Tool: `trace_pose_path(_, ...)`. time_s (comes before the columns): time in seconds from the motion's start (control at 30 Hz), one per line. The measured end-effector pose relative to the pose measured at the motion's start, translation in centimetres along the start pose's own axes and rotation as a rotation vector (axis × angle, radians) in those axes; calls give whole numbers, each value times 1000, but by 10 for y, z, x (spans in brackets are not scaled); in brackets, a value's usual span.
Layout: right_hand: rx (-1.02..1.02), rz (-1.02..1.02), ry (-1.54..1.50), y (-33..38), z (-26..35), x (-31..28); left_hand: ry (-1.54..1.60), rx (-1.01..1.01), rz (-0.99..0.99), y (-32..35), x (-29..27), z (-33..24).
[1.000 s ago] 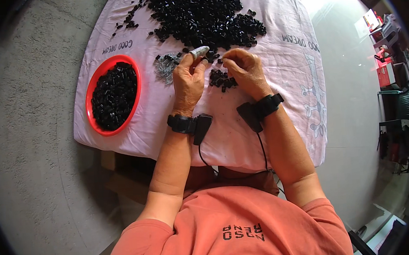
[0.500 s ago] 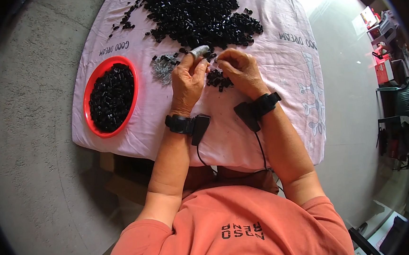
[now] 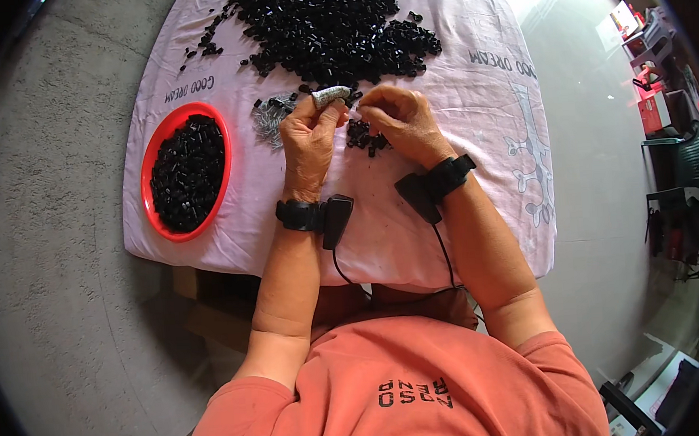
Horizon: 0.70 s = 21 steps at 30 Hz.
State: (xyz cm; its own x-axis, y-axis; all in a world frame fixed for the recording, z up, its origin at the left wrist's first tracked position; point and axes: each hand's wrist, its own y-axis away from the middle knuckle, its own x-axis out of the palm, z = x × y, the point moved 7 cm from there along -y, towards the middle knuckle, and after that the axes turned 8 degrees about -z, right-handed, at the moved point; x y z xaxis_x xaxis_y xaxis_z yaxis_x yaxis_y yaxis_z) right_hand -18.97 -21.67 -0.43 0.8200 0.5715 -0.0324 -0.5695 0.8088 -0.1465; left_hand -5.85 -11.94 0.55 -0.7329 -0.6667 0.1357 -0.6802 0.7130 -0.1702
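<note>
Left hand (image 3: pixel 309 140) pinches what looks like a small silvery piece (image 3: pixel 330 96); right hand (image 3: pixel 404 122) closes on tiny black parts (image 3: pixel 362 136) mid-frame. Red bowl (image 3: pixel 187 172) at left is fairly full; the big black pile (image 3: pixel 328 25) at top remains.

A small silvery metal piece (image 3: pixel 330 96) lies level, pinched at the left hand's fingertips (image 3: pixel 322 116). A little cluster of black plastic bits (image 3: pixel 364 137) rests on the cloth just beneath the right hand's curled fingers (image 3: pixel 386 106).
</note>
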Motion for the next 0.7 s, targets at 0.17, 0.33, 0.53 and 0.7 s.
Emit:
trace_pose_path(0.17, -9, -5, -13, 0, 0, 0, -22, -1, 20, 3, 6, -5)
trace_pose_path(0.33, 11, 39, 25, 0, -1, 1, -64, 3, 37, 4, 9, -9)
trace_pose_path(0.53, 11, 41, 25, 0, -3, 1, -162, 44, 47, 4, 9, -9)
trace_pose_path(0.7, 6, 45, 9, 2, -1, 1, -129, 34, 32, 5, 11, -10)
